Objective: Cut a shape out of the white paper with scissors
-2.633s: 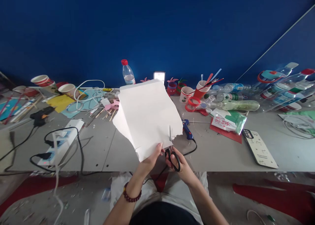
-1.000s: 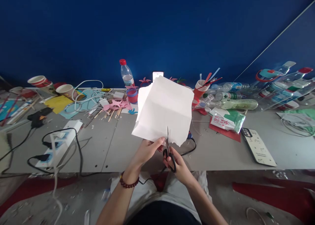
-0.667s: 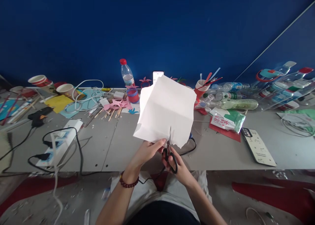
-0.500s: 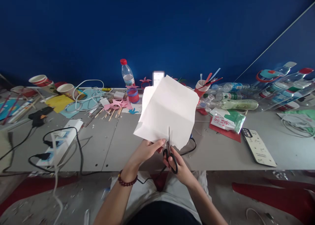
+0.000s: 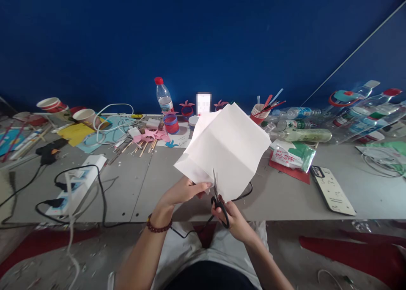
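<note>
A creased sheet of white paper is held up above the table's front part. My left hand pinches its lower left edge, thumb on top. In my right hand is a pair of scissors with black handles, fingers through the loops. The blades point away from me and lie at the paper's lower edge, just right of my left thumb. A cut edge shows beside the blades. Part of my left fingers is hidden beneath the paper.
Behind the paper stand a red-capped bottle and a lit phone screen. A power strip and glue gun lie left. Plastic bottles, a red cup with sticks and a patterned phone are right.
The paper has turned clockwise, its far corner swinging right and down. My left hand has shifted slightly left and down, and the scissors slightly lower.
</note>
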`<state>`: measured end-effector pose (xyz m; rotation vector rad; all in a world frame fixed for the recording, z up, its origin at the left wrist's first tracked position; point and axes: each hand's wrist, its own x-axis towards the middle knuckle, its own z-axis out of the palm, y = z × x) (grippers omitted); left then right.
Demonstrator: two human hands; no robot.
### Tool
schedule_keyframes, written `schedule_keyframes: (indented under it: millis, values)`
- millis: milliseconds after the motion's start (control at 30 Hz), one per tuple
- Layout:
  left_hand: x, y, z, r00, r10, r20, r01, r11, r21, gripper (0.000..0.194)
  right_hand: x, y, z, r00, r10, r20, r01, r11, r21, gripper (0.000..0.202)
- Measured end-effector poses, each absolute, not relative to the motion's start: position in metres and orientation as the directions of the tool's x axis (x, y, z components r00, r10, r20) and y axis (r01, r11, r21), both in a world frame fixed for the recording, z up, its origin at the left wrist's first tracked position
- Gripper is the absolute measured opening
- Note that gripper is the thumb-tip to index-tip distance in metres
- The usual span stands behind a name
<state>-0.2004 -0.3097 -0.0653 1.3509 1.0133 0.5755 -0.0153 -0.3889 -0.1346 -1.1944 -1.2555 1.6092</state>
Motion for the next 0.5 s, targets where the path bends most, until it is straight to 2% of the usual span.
schedule_keyframes:
  millis: [133, 233, 367, 500]
  values:
    - [-0.189, -0.313, -0.062, 0.439, 0.863, -0.250, 0.169, 0.194, 0.966, 0.029, -0.018, -0.387, -0.143, -0.236, 0.952, -0.197, -0.077, -0.220, -0.973, 0.055]
    - [-0.173, -0.322, -0.065, 0.324, 0.924, -0.202, 0.089, 0.183, 0.979, 0.036, -0.020, -0.385, -0.143, -0.192, 0.968, -0.162, -0.138, -0.190, -0.972, 0.052]
    - [-0.151, -0.340, -0.077, 0.056, 0.987, -0.150, -0.002, 0.150, 0.989, 0.044, -0.023, -0.383, -0.135, -0.147, 0.985, -0.095, -0.103, -0.110, -0.989, 0.047]
    - [-0.143, -0.352, -0.086, 0.013, 0.995, -0.103, -0.051, 0.104, 0.993, 0.044, -0.025, -0.387, -0.137, -0.134, 0.988, -0.071, -0.087, -0.083, -0.993, 0.046]
